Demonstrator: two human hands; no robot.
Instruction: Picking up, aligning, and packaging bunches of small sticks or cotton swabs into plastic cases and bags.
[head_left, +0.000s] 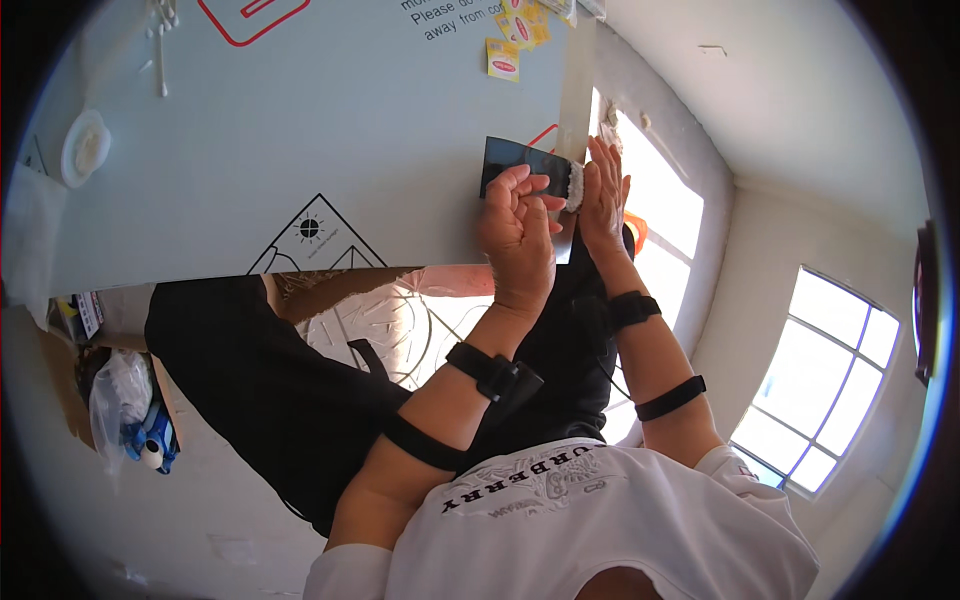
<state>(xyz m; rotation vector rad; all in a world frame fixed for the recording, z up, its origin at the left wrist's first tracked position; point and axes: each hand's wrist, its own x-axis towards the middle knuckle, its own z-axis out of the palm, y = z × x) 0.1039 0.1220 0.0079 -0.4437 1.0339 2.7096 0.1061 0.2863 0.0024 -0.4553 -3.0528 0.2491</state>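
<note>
A glossy black rectangular sheet lies at the right edge of a large grey printed board. My left hand is over the sheet's near part, its fingers loosely curled with gaps between them. Against the sheet's right end sits a small white fluffy piece. Just right of it, my right hand is held with its fingers stretched out, close beside or touching the fluffy piece; I cannot tell which. Nothing shows in its fingers. The part of the sheet beneath my left hand is hidden.
Small yellow packets lie at the board's far right. Cotton swabs and a round white dish are at its left. Below left, a carton holds a clear plastic bag and blue items. My black-trousered legs are under the near edge.
</note>
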